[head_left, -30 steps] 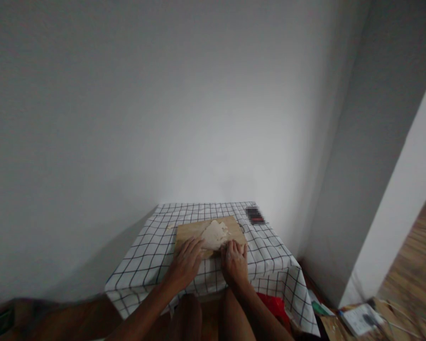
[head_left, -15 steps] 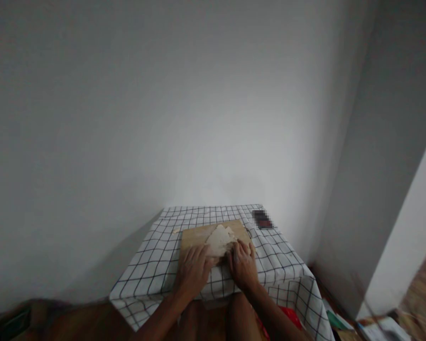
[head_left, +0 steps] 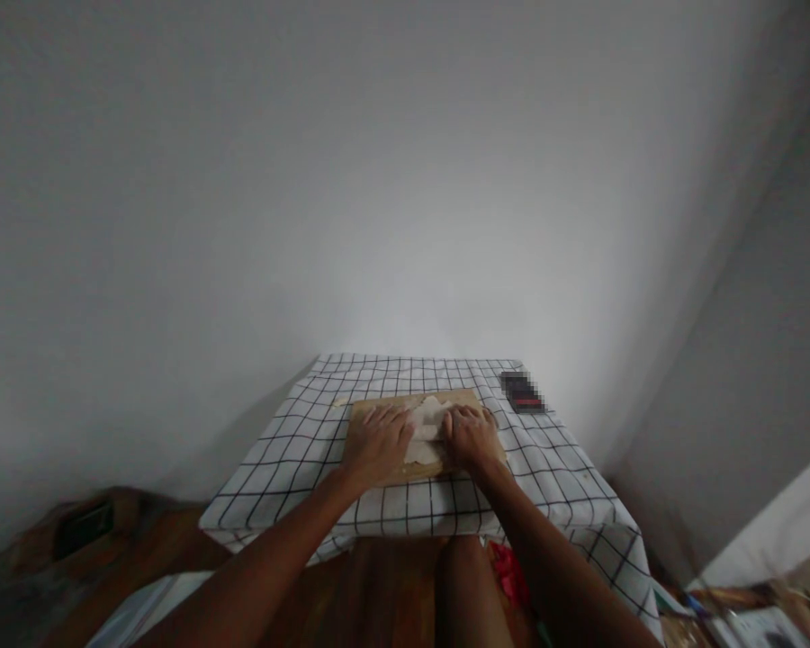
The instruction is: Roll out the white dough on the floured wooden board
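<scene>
A flat, pale sheet of dough (head_left: 424, 453) lies on a wooden cutting board (head_left: 395, 480). Across it, between my hands, runs a pale bar that looks like a rolling pin (head_left: 427, 433), its ends hidden under my palms. My left hand (head_left: 382, 439) bears down on the left end, fingers stretched forward over it. On the right end, my right hand (head_left: 471, 435) is closed with the fingers curled over. Dough shows both beyond the pin and on the near side of it.
A black-and-white checked cloth (head_left: 297, 468) covers the table. At its back right lies a dark, blurred-out object (head_left: 523, 393). A small pale scrap (head_left: 339, 401) sits left of the board. A plain wall (head_left: 405, 225) stands behind, and something red (head_left: 509, 571) is below the table.
Both hands have moved forward, away from me, from the board's near edge to its middle, with the rolling pin. More dough now shows on the near side. The camera view has tilted.
</scene>
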Demonstrator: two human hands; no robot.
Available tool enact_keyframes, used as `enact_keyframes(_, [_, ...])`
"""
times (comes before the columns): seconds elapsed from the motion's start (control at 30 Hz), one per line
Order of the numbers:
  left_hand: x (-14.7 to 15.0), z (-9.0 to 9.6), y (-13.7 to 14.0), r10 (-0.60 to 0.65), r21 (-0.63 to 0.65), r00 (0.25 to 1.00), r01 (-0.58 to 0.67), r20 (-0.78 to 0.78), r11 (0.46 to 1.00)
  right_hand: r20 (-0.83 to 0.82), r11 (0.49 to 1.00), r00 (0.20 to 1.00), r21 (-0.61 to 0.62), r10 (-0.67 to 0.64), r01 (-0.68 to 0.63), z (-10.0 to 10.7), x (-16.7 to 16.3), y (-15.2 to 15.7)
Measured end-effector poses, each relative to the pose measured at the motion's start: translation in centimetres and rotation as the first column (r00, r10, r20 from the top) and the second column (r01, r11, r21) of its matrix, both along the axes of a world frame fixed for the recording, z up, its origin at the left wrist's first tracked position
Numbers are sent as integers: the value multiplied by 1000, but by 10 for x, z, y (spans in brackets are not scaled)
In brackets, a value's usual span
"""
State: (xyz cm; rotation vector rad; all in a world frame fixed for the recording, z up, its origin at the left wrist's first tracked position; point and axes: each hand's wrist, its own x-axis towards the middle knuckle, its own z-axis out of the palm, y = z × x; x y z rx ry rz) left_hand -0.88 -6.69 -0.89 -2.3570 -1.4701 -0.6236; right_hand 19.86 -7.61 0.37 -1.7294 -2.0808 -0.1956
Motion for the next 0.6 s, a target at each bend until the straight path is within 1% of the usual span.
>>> enact_keyframes(0.1, [4,7,18,34,-41,999,-34,-13,999,26,999,1000,-49,0,1,8,1,15])
enact_keyframes(0.23, [10,15,53,101,-200,994,-106,-35,974,60,989,998,-143,-32,40,12,3,45])
enact_keyframes(0.33, [13,17,84,134,-271,991,-137,-27,953,84,981,996,-186,-43,58,14,4,69])
enact_keyframes(0.43, [15,20,109,156,-293,988,-155,-21,944,71,978,995,-190,-72,85,15,4,94])
enact_keyframes(0.53, [18,26,128,187,-270,982,-188,-30,944,35,977,995,-191,-92,97,15,4,118])
enact_keyframes(0.6, [21,30,138,229,-251,973,-232,-43,940,23,972,995,-211,-98,101,14,5,134])
